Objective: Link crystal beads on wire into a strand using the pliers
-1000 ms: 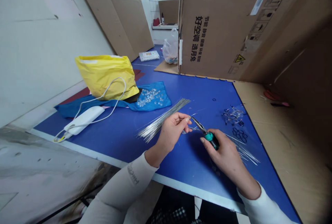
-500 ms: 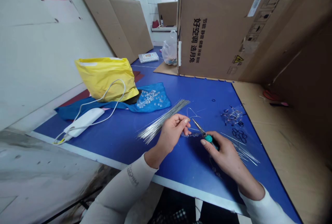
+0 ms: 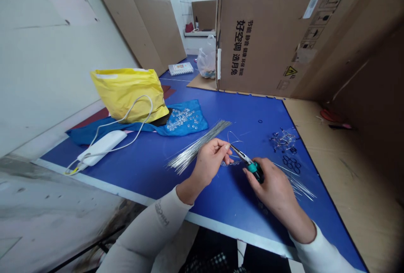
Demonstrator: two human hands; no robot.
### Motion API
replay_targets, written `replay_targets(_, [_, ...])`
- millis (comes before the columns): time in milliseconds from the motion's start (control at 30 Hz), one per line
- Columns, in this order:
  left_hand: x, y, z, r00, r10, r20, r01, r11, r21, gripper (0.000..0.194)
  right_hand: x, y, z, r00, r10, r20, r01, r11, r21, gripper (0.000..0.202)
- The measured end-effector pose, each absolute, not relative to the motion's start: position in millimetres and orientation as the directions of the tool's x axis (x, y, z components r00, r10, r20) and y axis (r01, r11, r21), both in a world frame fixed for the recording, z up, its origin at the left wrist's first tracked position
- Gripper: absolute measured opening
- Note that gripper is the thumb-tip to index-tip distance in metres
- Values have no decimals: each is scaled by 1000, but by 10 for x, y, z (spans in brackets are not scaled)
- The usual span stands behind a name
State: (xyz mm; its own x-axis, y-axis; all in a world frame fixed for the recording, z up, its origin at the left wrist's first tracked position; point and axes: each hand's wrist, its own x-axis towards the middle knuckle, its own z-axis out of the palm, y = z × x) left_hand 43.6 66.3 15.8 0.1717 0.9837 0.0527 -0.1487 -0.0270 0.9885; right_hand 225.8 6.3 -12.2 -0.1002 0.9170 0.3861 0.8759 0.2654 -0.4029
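Observation:
My left hand (image 3: 211,159) is closed in a pinch on a thin wire (image 3: 235,134), whose loose end curves up past the fingertips. My right hand (image 3: 274,184) grips green-handled pliers (image 3: 248,161), their jaws pointing left and reaching the left fingertips, at the wire. Below the jaws, a string of clear beads (image 3: 232,163) hangs close to my left fingers, partly hidden. A bundle of straight silvery wires (image 3: 189,153) lies just left of my left hand. Under and beyond my right hand is a smaller bunch of wires (image 3: 299,185).
Loose clear beads (image 3: 183,119) lie on a blue cloth beside a yellow bag (image 3: 131,96). A white power strip (image 3: 102,148) with a cord is at left. Black rings (image 3: 291,164) and a beaded wire pile (image 3: 283,140) sit at right. A large cardboard box (image 3: 268,37) stands behind.
The pliers have moved slightly left and opened their jaws, now reaching the wire at my left fingertips. My right hand's grip has spread a little. My left hand stays nearly still.

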Motion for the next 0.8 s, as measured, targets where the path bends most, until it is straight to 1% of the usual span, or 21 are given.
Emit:
replay_targets(233, [436, 662, 163, 159, 986, 54, -110, -36, 993, 14, 2245, 55, -94, -158, 858, 488, 916, 312, -252, 23])
replay_targets(433, [435, 669, 143, 156, 985, 74, -109, -57, 992, 13, 2236, 42, -100, -179, 838, 515, 945, 292, -147, 22])
replay_targets(667, [440, 674, 150, 175, 982, 77, -186, -43, 982, 13, 2215, 39, -98, -226, 798, 559, 967, 252, 32, 23])
replay_targets(800, [444, 672, 170, 192, 980, 55, -228, -10, 974, 15, 2216, 32, -77, -234, 802, 550, 969, 236, 68, 23])
